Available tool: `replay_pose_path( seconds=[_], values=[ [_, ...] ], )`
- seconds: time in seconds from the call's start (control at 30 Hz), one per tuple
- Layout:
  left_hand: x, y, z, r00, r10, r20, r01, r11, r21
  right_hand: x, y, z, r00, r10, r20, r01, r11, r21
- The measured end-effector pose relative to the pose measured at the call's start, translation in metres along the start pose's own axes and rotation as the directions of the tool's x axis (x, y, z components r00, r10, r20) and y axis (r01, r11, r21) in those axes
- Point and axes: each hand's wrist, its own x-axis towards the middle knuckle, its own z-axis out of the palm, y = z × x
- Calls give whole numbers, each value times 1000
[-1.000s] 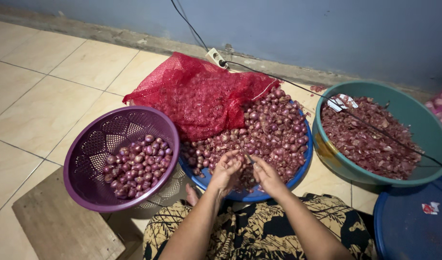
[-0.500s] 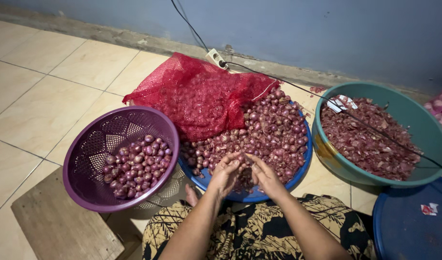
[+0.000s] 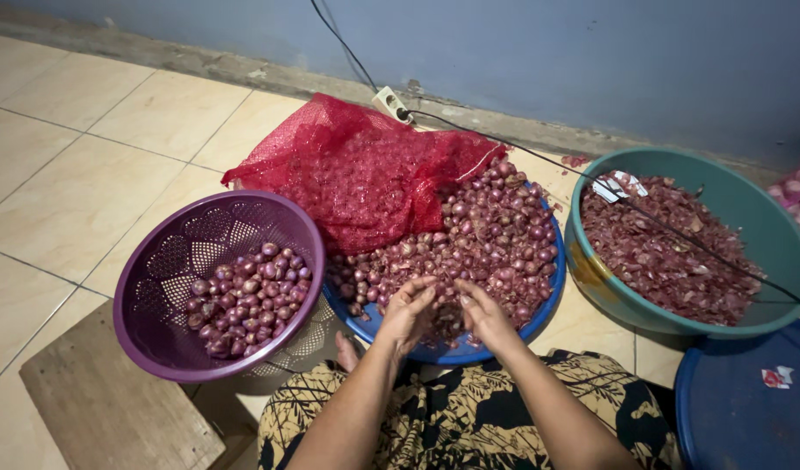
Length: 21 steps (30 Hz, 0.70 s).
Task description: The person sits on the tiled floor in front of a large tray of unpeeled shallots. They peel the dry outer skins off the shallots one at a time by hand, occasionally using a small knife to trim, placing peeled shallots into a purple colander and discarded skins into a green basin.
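A heap of small red shallots [image 3: 483,239] lies on a round blue tray [image 3: 552,292], partly under a red mesh sack [image 3: 356,170]. My left hand [image 3: 409,309] and my right hand [image 3: 483,315] meet over the near edge of the heap, fingers curled around a shallot held between them; the shallot itself is mostly hidden by the fingers. To the left a purple perforated basket [image 3: 169,261] holds peeled shallots [image 3: 248,300]. To the right a teal basin [image 3: 770,235] is filled with dry shallot skins [image 3: 665,257].
A wooden board [image 3: 113,409] lies on the tiled floor at lower left. A dark blue lid [image 3: 748,409] sits at lower right. A black cable [image 3: 504,139] runs from a white socket [image 3: 391,104] across the teal basin. My patterned skirt [image 3: 452,426] covers my knees.
My hands have shifted slightly toward me at the heap's near edge, fingers working together. Nothing else has moved.
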Motion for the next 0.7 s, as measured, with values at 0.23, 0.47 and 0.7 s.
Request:
replay_pose_path(
  seconds=[0.23,0.47,0.7],
  values=[
    [4,-5,-6,998,66,-18,-65,998,22,-29,-52,15,998,-62,-3,60,971,-232],
    [4,-8,-14,998,55,17,-57,989,136,-28,-50,23,996,-84,17,85,989,-122],
    [9,-15,-21,998,41,50,-53,966,253,-9,-7,21,978,-208,32,205,977,59]
  ],
)
